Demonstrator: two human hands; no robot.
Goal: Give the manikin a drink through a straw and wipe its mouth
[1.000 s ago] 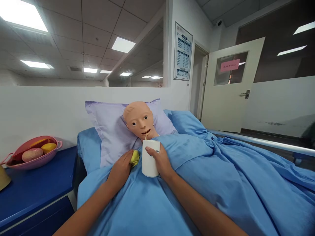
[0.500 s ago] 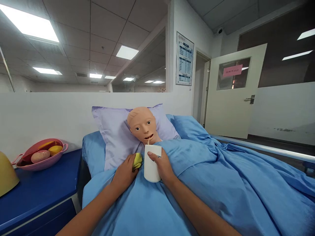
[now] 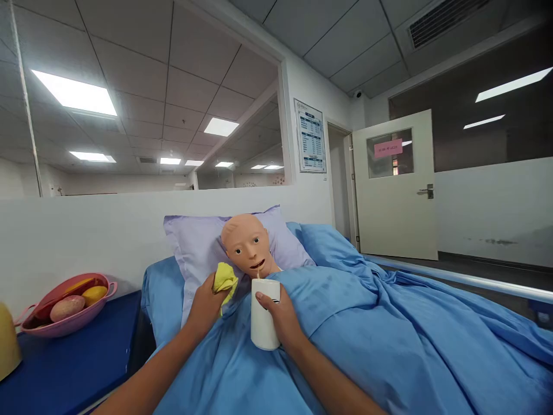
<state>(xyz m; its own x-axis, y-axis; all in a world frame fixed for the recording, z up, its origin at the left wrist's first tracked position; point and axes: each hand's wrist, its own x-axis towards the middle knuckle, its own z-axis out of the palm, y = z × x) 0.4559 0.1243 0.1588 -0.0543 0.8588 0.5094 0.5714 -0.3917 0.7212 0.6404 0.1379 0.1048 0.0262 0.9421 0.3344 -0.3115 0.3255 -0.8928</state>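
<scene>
In my right hand (image 3: pixel 283 317) is a white cup (image 3: pixel 263 323), held upright with the thumb across its near side. A thin pale straw (image 3: pixel 258 273) rises from the cup to the mouth of a manikin (image 3: pixel 246 242), whose head rests on a lilac pillow (image 3: pixel 194 242). My left hand (image 3: pixel 206 305) grips a bunched yellow cloth (image 3: pixel 225 278) beside the manikin's chin, apart from its face. A blue quilt (image 3: pixel 345 305) covers the manikin's body below the neck.
On the left, a pink basket (image 3: pixel 64 328) of fruit stands on a blue bedside cabinet (image 3: pixel 95 351). A yellow object (image 3: pixel 7 346) is cut off at the left edge. A metal bed rail (image 3: pixel 466 279) runs along the far right side, with an open door (image 3: pixel 393 213) behind it.
My left hand has lifted the yellow cloth towards the manikin's chin, and more of the cloth shows. My camera view has tilted upward. The cup and straw stay near the mouth.
</scene>
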